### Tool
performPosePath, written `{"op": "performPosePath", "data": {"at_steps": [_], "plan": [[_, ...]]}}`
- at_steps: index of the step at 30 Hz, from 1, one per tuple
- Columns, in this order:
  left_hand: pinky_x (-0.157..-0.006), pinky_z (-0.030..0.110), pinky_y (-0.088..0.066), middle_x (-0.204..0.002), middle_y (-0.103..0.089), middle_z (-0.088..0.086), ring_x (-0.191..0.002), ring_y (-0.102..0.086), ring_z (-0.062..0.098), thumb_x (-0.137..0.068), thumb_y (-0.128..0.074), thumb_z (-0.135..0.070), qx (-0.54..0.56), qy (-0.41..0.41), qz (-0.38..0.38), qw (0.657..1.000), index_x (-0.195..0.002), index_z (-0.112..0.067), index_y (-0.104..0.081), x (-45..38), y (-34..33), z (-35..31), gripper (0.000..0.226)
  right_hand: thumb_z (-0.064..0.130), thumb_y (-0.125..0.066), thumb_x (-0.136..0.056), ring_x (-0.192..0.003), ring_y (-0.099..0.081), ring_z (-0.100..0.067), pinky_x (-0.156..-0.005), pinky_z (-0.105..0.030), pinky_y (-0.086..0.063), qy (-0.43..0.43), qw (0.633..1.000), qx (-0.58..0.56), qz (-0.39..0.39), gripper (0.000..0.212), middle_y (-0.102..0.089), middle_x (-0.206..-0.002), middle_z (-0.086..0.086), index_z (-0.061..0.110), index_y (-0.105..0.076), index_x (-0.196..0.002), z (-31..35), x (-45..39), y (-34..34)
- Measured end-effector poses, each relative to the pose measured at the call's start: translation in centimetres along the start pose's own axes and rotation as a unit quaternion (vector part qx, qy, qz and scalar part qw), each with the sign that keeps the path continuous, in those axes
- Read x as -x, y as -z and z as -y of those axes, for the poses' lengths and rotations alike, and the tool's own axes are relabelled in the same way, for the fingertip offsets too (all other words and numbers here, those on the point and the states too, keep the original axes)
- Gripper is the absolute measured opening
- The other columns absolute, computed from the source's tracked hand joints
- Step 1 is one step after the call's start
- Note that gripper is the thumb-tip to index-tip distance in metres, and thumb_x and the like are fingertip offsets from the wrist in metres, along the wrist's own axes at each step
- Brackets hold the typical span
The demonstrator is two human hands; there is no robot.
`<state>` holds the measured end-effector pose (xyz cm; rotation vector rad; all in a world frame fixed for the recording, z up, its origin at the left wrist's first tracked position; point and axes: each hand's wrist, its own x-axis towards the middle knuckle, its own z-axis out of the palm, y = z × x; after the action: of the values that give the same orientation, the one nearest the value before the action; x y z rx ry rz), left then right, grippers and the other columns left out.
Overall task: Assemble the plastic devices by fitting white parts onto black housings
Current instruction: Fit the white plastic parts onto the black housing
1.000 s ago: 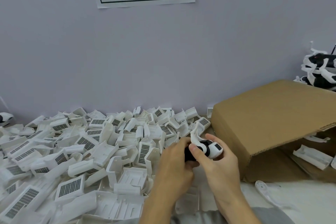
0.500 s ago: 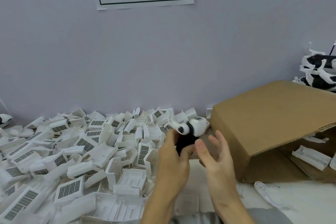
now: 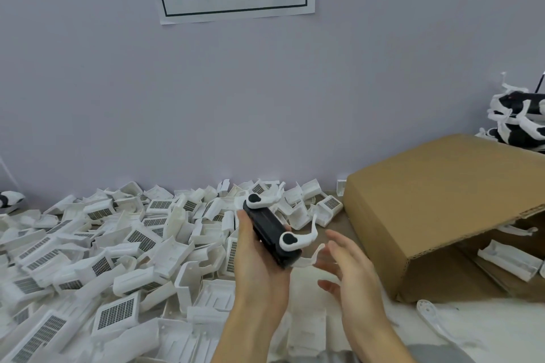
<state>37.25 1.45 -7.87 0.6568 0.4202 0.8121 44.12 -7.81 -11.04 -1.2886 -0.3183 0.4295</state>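
Lilac wall | left hand (image 3: 259,262) grips matte black housing (image 3: 272,236) | right hand (image 3: 351,268) apparently loose

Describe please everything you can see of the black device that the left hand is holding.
The black device is a long, box-shaped housing of matte black plastic, held above the pile, tilted with its far end higher. White curved plastic arms are fitted at both ends, each around a round black knob, and point to the right. A third white arm near the lower end looks blurred. The left hand grips it from the left side and below. The right hand is open beside it, apparently not touching it.
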Motion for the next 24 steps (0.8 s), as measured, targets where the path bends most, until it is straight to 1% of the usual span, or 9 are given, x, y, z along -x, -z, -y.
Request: {"op": "performPosePath", "data": {"at_steps": [2, 5, 7, 9, 12, 15, 18, 21, 24], "plan": [[-0.072, 0.038, -0.052, -0.072, -0.063, 0.010, -0.063, -0.061, 0.023, -0.079, -0.067, -0.054, 0.004, -0.001, 0.008, 1.000, -0.074, -0.017, -0.076, 0.2, -0.2, -0.1, 0.038, 0.023, -0.052, -0.101, -0.084, -0.069, -0.016, -0.069, -0.032, -0.046, -0.010, 0.999, 0.025, 0.018, 0.020, -0.072, -0.093, 0.001, 0.031, -0.068, -0.109, -0.1, 0.2, -0.3], [-0.056, 0.029, -0.054, -0.064, -0.061, 0.005, -0.052, -0.060, 0.015, -0.076, -0.071, -0.035, 0.030, 0.009, 0.011, 0.999, -0.070, -0.016, -0.073, 0.6, -0.5, -0.3, 0.020, 0.028, -0.050, -0.102, -0.079, -0.072, -0.017, -0.068, -0.032, -0.046, -0.016, 0.998, 0.038, 0.042, 0.024, -0.074, -0.094, 0.003, 0.033, -0.073, -0.102, 0.1, 0.5, -0.4], [-0.063, 0.031, -0.056, -0.068, -0.064, 0.005, -0.058, -0.064, 0.017, -0.076, -0.069, -0.035, 0.041, 0.022, 0.014, 0.999, -0.065, -0.016, -0.077, 0.5, -0.4, -0.3, 0.024, 0.038, -0.049, -0.100, -0.081, -0.072, -0.018, -0.071, -0.034, -0.046, -0.011, 0.996, 0.028, 0.082, 0.026, -0.076, -0.095, 0.008, 0.038, -0.075, -0.096, 0.4, 0.6, -0.4], [-0.075, 0.037, -0.056, -0.073, -0.068, 0.007, -0.064, -0.067, 0.019, -0.082, -0.067, -0.038, 0.039, 0.022, 0.022, 0.999, -0.068, -0.015, -0.080, 0.4, -0.2, -0.4, 0.030, 0.054, -0.053, -0.090, -0.084, -0.071, -0.018, -0.073, -0.035, -0.046, -0.003, 0.992, 0.016, 0.129, 0.026, -0.076, -0.099, 0.008, 0.041, -0.075, -0.098, 0.6, 0.8, -0.3], [-0.069, 0.041, -0.058, -0.080, -0.073, 0.012, -0.069, -0.072, 0.025, -0.090, -0.058, -0.045, 0.005, 0.026, 0.053, 0.998, -0.079, -0.014, -0.082, 0.5, 0.0, -0.5, 0.040, 0.067, -0.061, -0.071, -0.088, -0.073, -0.014, -0.071, -0.033, -0.049, 0.018, 0.984, 0.037, 0.173, 0.041, -0.075, -0.101, 0.008, 0.047, -0.070, -0.105, 0.5, 1.1, -0.5], [-0.071, 0.045, -0.055, -0.090, -0.071, 0.019, -0.076, -0.070, 0.033, -0.089, -0.056, -0.048, -0.059, 0.055, 0.055, 0.995, -0.101, -0.006, -0.076, 0.7, 0.0, -0.6, 0.048, 0.061, -0.067, -0.070, -0.091, -0.073, -0.009, -0.066, -0.027, -0.051, 0.034, 0.981, 0.065, 0.180, 0.039, -0.074, -0.101, 0.011, 0.050, -0.066, -0.107, 0.2, 1.2, -0.7], [-0.067, 0.042, -0.056, -0.105, -0.069, 0.022, -0.083, -0.066, 0.034, -0.097, -0.049, -0.042, -0.082, 0.060, 0.057, 0.993, -0.122, 0.000, -0.065, 0.8, 0.0, -0.5, 0.052, 0.048, -0.059, -0.076, -0.095, -0.071, -0.009, -0.069, -0.028, -0.051, 0.030, 0.980, 0.079, 0.183, 0.030, -0.074, -0.104, 0.012, 0.054, -0.064, -0.105, 0.2, 1.1, -0.6], [-0.062, 0.038, -0.056, -0.102, -0.070, 0.019, -0.080, -0.065, 0.030, -0.098, -0.049, -0.038, -0.078, 0.073, 0.063, 0.992, -0.121, 0.002, -0.067, 0.9, 0.0, -0.5, 0.050, 0.039, -0.054, -0.075, -0.100, -0.069, -0.010, -0.072, -0.030, -0.051, 0.022, 0.979, 0.091, 0.183, 0.043, -0.072, -0.109, 0.011, 0.051, -0.062, -0.115, 0.1, 1.0, -0.4], [-0.059, 0.036, -0.054, -0.093, -0.068, 0.017, -0.075, -0.065, 0.030, -0.083, -0.057, -0.040, -0.086, 0.089, 0.075, 0.989, -0.112, 0.002, -0.071, 1.0, -0.1, -0.3, 0.053, 0.035, -0.054, -0.079, -0.097, -0.071, -0.011, -0.069, -0.027, -0.052, 0.012, 0.979, 0.094, 0.179, 0.042, -0.072, -0.110, 0.008, 0.044, -0.060, -0.120, 0.0, 1.0, -0.5]]}}
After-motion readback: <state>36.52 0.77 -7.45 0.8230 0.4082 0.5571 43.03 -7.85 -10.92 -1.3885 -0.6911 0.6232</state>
